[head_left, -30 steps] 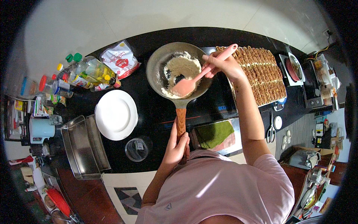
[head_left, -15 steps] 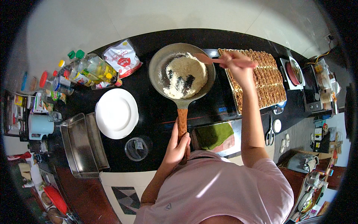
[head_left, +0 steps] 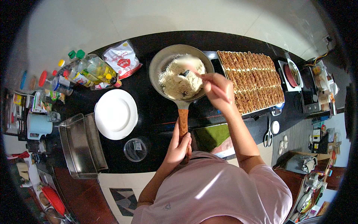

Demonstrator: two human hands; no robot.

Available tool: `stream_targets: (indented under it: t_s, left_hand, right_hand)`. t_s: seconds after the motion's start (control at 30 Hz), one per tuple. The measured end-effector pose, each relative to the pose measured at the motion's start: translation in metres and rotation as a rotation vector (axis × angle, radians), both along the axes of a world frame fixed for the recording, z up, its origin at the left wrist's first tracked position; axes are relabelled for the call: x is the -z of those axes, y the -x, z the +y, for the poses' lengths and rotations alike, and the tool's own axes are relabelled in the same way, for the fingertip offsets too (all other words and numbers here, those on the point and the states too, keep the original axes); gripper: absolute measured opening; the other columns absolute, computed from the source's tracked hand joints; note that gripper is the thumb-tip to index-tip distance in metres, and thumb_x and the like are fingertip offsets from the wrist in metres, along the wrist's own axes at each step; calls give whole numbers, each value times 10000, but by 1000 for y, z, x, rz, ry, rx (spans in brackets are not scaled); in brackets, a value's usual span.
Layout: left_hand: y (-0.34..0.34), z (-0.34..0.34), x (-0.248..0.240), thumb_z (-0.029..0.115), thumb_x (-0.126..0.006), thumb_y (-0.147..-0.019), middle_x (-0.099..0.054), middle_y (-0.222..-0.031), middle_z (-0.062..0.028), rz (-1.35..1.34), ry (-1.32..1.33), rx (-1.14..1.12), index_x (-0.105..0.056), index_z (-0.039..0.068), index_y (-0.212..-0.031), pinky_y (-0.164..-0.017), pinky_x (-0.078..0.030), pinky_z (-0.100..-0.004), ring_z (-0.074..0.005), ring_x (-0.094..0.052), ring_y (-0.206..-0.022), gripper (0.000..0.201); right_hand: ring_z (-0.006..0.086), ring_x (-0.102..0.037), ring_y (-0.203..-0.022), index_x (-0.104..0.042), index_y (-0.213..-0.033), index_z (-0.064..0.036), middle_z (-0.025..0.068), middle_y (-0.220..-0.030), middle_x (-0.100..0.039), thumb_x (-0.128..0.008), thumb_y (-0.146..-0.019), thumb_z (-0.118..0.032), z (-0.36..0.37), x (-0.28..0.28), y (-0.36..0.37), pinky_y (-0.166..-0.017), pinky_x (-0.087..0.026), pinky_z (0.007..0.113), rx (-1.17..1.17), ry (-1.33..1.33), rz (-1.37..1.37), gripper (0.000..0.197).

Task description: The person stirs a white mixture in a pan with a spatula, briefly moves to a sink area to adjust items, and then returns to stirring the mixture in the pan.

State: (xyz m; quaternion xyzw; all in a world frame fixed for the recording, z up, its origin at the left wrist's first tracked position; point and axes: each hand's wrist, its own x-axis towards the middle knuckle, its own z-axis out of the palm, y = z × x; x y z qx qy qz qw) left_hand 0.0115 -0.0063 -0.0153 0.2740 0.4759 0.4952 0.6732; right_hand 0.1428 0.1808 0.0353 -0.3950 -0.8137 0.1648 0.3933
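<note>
A grey frying pan (head_left: 156,69) on the dark hob holds loose cream-coloured powder (head_left: 173,82), which looks like flour. My left hand (head_left: 179,147) is wrapped round the pan's wooden handle (head_left: 183,123), close to my body. Over the pan's right side, my right hand (head_left: 219,89) grips a pinkish spatula (head_left: 191,65). Its head is down in the powder and smeared by motion. Dark patches of the pan's bottom show through the powder. To the right lies a large tray of browned, strip-like pieces (head_left: 253,82) in rows.
Left of the pan are a white plate (head_left: 115,114), a clear round container (head_left: 135,150), metal trays (head_left: 76,147), a white-and-red bag (head_left: 122,59) and several bottles (head_left: 89,71). A green cloth (head_left: 212,137) lies before the hob, scissors (head_left: 268,136) near the right front edge.
My right hand has come down and left, bringing the spatula from the pan's right rim into the powder. The powder is stirred and more spread. My left hand keeps its hold.
</note>
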Motion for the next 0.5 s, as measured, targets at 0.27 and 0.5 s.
stream_targets:
  t_s: [0.27, 0.5]
  left_hand:
    - [-1, 0, 2, 69, -423, -961, -441, -752, -28, -22, 11, 5, -16, 191, -1485, -438, -405, -215, -77, -422, -493, 675]
    - [-1, -2, 3, 84, -430, -961, -453, -746, -24, -22, -5, -16, -50, 189, -1482, -434, -393, -218, -80, -428, -493, 653]
  right_hand:
    - [329, -646, -748, -628, -878, 9, 168, -820, -641, -580, -738, -40, 11, 34, 8, -673, -528, 361, -45, -81, -78, 155]
    - [326, -638, -702, -626, -814, -13, 146, -769, -634, -610, -719, -46, 0, 21, 14, -626, -526, 368, -162, -116, 0, 102]
